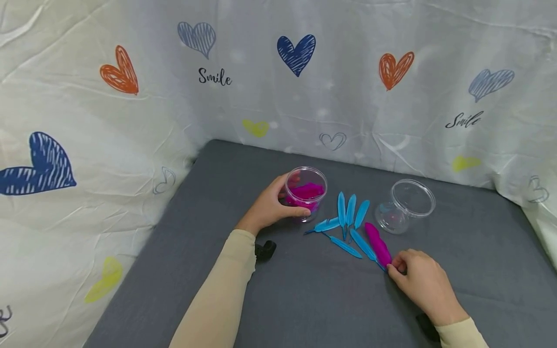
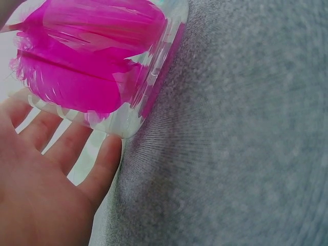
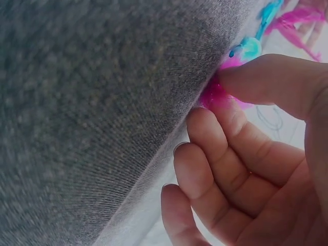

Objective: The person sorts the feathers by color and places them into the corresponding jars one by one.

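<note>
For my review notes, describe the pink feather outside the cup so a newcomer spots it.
On the gray table, find the blue feathers beside the cup of pink ones. At their right edge lies the pink feather, its near end in the grip of the right hand. Its neighbors outside the cup are all blue.

Pale heart-printed backdrop [image 1: 348, 96], seemingly fabric; grey tabletop [image 1: 304, 299].
</note>
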`<state>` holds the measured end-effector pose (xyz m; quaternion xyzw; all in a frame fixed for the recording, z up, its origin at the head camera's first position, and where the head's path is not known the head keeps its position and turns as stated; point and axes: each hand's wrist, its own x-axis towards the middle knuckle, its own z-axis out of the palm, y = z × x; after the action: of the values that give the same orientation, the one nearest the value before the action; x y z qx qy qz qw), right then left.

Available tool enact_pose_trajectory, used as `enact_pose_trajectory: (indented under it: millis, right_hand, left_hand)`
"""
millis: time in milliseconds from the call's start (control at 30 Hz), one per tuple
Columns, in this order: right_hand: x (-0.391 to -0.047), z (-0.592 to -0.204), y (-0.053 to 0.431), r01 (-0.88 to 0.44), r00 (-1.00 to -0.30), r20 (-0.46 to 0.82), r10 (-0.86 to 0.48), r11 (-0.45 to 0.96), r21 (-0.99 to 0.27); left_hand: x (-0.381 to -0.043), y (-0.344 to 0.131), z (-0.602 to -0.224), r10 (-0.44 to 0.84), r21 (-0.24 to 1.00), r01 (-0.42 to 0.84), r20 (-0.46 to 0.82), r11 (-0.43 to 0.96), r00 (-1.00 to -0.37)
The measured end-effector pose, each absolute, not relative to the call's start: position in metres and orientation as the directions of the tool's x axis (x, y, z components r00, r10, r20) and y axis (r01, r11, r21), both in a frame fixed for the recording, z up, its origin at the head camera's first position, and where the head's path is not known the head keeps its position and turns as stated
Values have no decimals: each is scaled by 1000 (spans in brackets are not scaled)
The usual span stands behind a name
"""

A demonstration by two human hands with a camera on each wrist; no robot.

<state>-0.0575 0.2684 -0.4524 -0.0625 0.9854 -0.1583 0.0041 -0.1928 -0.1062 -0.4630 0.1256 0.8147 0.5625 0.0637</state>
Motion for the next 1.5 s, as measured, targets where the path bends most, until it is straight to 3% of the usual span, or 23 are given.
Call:
enact_pose_trajectory:
  millis: [800,1133,1500]
  right_hand:
    - [-59,-451,271,-123,-991,83,-102,944,-306]
    - [-60,-449,269,-189,-966,232,-117,928,-320]
    - [-67,-439,258,-259,-944,286,-163,904,-341]
  left_hand:
    - [-193,-104,-462,272,928,141,46,344,-961]
    - [-193,-104,-464,269,926,138,41,352,-962]
    - [-195,-105,-466,268,925,149,53,350,-962]
